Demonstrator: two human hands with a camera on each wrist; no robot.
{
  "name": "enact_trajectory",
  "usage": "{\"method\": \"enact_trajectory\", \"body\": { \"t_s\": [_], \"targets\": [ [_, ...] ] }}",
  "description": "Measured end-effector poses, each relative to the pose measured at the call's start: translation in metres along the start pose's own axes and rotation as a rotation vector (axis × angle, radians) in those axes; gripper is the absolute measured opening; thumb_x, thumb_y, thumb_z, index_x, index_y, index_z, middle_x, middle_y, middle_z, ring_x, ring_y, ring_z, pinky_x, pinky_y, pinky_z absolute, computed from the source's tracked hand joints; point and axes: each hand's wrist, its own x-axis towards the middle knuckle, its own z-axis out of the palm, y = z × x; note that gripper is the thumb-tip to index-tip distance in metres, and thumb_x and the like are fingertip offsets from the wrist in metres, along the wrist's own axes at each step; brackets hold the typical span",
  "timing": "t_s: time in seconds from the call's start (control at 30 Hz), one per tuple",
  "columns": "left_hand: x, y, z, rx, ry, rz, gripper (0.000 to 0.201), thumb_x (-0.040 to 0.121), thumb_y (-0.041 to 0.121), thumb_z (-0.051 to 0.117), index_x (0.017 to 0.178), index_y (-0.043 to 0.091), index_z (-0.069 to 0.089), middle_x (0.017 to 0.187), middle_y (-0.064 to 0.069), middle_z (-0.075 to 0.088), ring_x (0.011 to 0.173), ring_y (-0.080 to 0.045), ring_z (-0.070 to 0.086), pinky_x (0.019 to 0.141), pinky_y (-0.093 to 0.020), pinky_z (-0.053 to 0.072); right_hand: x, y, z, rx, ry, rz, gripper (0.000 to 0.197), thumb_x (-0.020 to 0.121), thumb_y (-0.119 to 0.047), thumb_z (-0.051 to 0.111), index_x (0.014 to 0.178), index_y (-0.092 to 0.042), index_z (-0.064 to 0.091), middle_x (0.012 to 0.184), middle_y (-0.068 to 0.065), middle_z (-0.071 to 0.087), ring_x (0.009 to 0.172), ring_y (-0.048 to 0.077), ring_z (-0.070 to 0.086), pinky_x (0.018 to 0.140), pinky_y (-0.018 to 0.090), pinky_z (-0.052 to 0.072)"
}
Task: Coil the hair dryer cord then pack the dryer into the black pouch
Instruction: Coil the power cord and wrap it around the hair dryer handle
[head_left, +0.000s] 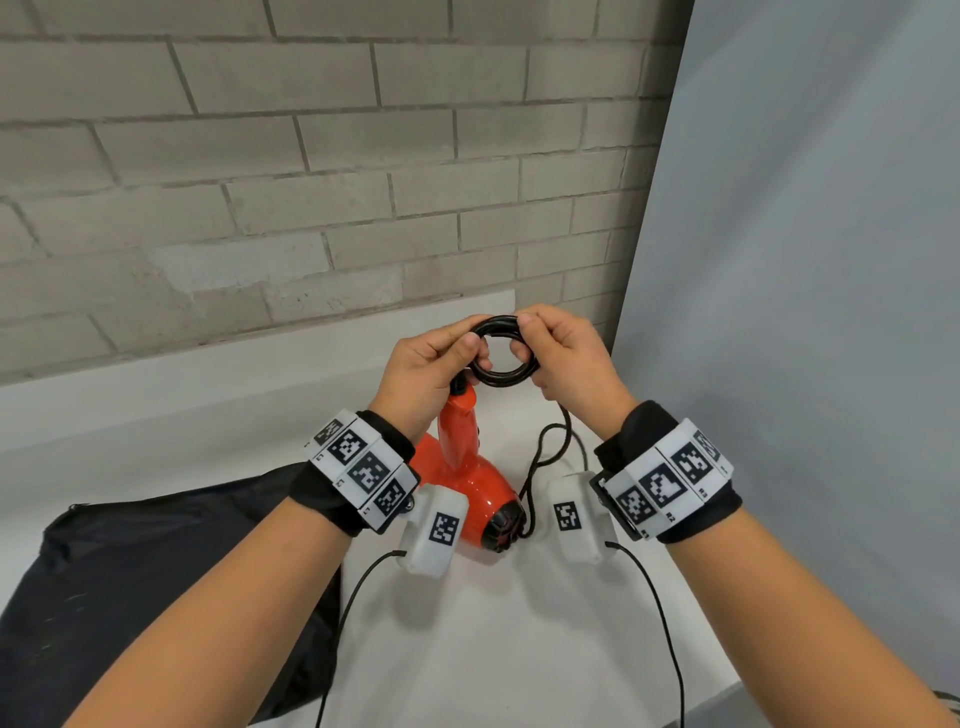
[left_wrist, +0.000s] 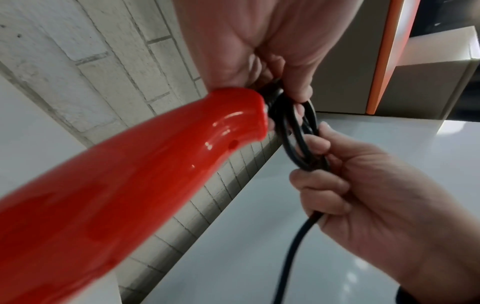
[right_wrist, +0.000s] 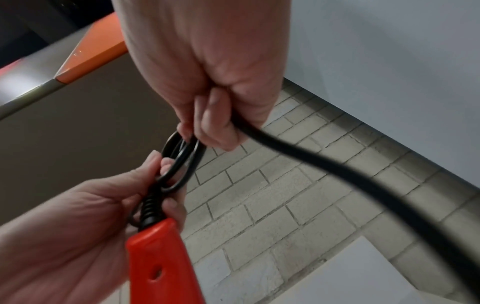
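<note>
I am holding the cord up in front of me as a small round coil of a few loops, above the white table. My left hand is pinching the coil's left side, thumb on top and fingers curled beneath, right by the ribbed black sleeve where the cord leaves the dryer. My right hand is pinching the coil's right side, thumb and forefinger closed on the loops and the other fingers curled round the loose run of cord, which is dropping out of the bottom of that fist.

The dryer is red and is hanging handle-up from where my left hand grips; its body is lying low near the table between my wrists, the dark grille end pointing toward me. I cannot tell whether it is resting on the table. The slack cord is trailing down beside the dryer in a loose bend.

The pouch is lying crumpled on the table to my left, partly under my left forearm, well apart from the coil.

Behind the table a brick wall is running across, with a plain grey panel standing to the right.
</note>
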Motion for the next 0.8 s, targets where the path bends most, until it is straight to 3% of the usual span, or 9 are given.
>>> {"method": "enact_trajectory", "body": {
  "t_s": [0.07,0.13,0.2,0.27,0.3,0.4,0.47,0.57,0.8],
  "targets": [
    [-0.001,0.001,0.002,0.032,0.012,0.013,0.033,0.09,0.003,0.045,0.122,0.012,0.049,0.057,0.012,0.063,0.057,0.0,0.056,0.057,-0.013,0.045,-0.004,0.003,-0.004,0.061,-0.033,0.024,0.031,0.099,-0.015,0.032,0.098,-0.001,0.059,0.067,0.0,0.052,0.039,0.001,0.04,0.039,0.013,0.033],
    [-0.001,0.001,0.001,0.027,0.033,0.01,0.032,0.09,0.003,0.046,0.119,0.014,0.052,0.058,0.012,0.063,0.057,0.0,0.056,0.057,-0.013,0.046,-0.009,0.013,-0.013,0.044,0.0,0.013,0.033,0.1,-0.018,0.031,0.109,-0.007,0.06,0.082,0.0,0.06,0.058,0.004,0.053,0.057,0.017,0.044],
    [0.001,0.0,0.0,0.006,0.057,0.003,0.03,0.09,0.003,0.046,0.115,0.017,0.056,0.059,0.011,0.064,0.057,-0.001,0.056,0.057,-0.014,0.047,-0.013,0.031,-0.026,-0.072,0.117,0.038,0.03,0.099,-0.017,0.033,0.112,-0.012,0.059,0.094,-0.002,0.062,0.076,0.007,0.055,0.074,0.025,0.043],
    [0.001,-0.001,-0.001,-0.008,0.066,-0.005,0.029,0.09,0.003,0.046,0.112,0.018,0.058,0.061,0.011,0.064,0.058,-0.002,0.056,0.058,-0.015,0.048,-0.018,0.055,-0.039,-0.243,0.168,0.182,0.027,0.095,-0.008,0.038,0.113,-0.012,0.058,0.102,0.002,0.062,0.086,0.011,0.056,0.081,0.027,0.04],
    [0.001,-0.001,-0.001,-0.009,0.066,-0.008,0.028,0.09,0.003,0.046,0.111,0.019,0.058,0.061,0.011,0.064,0.059,-0.002,0.056,0.059,-0.016,0.048,-0.022,0.067,-0.044,-0.373,0.097,0.292,0.028,0.094,-0.006,0.04,0.115,-0.013,0.057,0.11,0.006,0.061,0.095,0.015,0.056,0.082,0.026,0.039],
    [0.001,-0.003,0.002,-0.01,0.062,-0.014,0.026,0.09,0.005,0.047,0.104,0.021,0.063,0.062,0.012,0.065,0.059,-0.003,0.056,0.059,-0.016,0.048,-0.037,0.1,-0.043,-0.814,-0.389,0.575,0.034,0.092,-0.012,0.044,0.124,-0.017,0.051,0.135,0.01,0.048,0.12,0.023,0.049,0.093,0.028,0.04],
    [0.001,-0.004,0.005,-0.012,0.061,-0.015,0.026,0.091,0.005,0.047,0.104,0.021,0.063,0.062,0.011,0.065,0.059,-0.003,0.055,0.059,-0.016,0.047,-0.047,0.111,-0.032,-0.998,-0.555,0.648,0.037,0.093,-0.025,0.046,0.127,-0.012,0.048,0.136,0.01,0.048,0.122,0.024,0.047,0.098,0.029,0.039],
    [0.001,-0.003,0.009,-0.018,0.053,-0.02,0.027,0.09,0.005,0.047,0.11,0.018,0.06,0.062,0.011,0.065,0.058,-0.003,0.056,0.058,-0.015,0.046,-0.052,0.124,-0.018,-1.085,-0.537,0.685,0.046,0.091,-0.039,0.047,0.121,-0.004,0.051,0.125,0.013,0.057,0.114,0.026,0.054,0.091,0.029,0.043],
    [0.004,0.0,0.008,-0.042,0.07,-0.056,0.025,0.09,0.005,0.047,0.102,0.019,0.064,0.061,0.01,0.064,0.057,-0.004,0.055,0.055,-0.015,0.045,-0.035,0.149,-0.025,-1.229,-0.568,0.674,0.035,0.096,-0.014,0.036,0.127,-0.001,0.047,0.134,0.017,0.05,0.123,0.03,0.048,0.106,0.037,0.039]
  ]
}}
